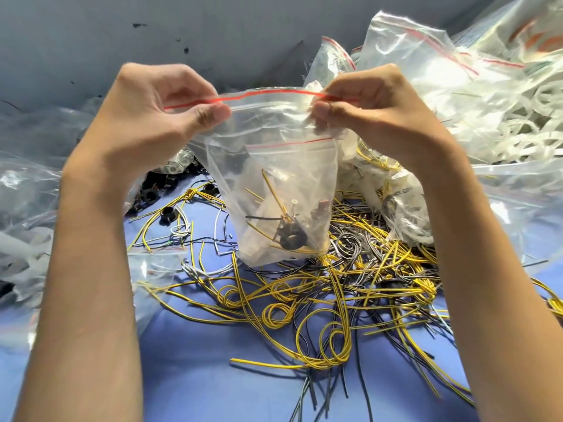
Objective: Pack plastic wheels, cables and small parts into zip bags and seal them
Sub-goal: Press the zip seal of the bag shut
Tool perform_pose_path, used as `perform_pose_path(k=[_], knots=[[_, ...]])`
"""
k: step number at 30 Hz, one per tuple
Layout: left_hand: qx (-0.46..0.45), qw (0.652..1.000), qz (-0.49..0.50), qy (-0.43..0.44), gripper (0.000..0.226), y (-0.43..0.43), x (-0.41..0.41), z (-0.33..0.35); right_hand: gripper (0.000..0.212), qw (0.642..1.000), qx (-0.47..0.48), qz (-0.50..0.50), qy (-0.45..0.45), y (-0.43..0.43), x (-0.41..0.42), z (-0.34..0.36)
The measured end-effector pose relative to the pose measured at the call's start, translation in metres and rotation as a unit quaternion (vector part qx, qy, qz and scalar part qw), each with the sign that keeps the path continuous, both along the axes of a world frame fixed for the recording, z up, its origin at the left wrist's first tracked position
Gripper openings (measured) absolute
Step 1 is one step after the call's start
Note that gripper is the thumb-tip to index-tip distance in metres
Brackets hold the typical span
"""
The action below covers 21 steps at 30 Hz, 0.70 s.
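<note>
A clear zip bag [274,166] with a red strip along its top hangs in the air above the table. My left hand [158,108] pinches the strip at its left end, and my right hand [365,108] pinches it at the right end. Inside the bag lie a black plastic wheel [293,238], a yellow cable [275,193], a smaller zip bag and some small parts. Loose yellow, black and grey cables [320,300] are heaped on the blue table [198,376] under the bag.
Big clear bags of white plastic parts [487,95] pile up at the right. More clear bags [27,184] lie at the left. Black wheels [166,212] sit on the table behind my left forearm. A grey wall [152,32] rises at the back.
</note>
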<state>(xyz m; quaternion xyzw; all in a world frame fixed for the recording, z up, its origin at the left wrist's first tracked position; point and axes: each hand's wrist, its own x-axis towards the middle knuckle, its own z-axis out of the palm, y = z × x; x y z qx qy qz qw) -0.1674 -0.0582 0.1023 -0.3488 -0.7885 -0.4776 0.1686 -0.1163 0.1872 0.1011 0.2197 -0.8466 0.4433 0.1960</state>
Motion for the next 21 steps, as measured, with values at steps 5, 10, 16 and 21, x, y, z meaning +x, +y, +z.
perform_pose_path(k=[5,10,16,21], knots=[[-0.025,0.999,0.040,0.018,0.020,0.005,0.001,0.001,0.014,0.998,0.055,-0.034,0.027,-0.004,0.000,0.002],[-0.032,0.998,0.057,0.021,0.010,0.009,0.005,0.004,0.014,0.997,0.054,-0.047,0.028,-0.005,0.001,0.002],[-0.026,0.999,0.006,-0.017,0.008,0.012,0.010,0.005,0.016,0.994,0.066,-0.067,0.063,-0.010,0.003,0.005],[-0.052,0.999,0.001,-0.014,0.010,0.015,0.009,0.005,0.016,0.995,0.091,-0.030,0.037,-0.013,0.004,0.007]])
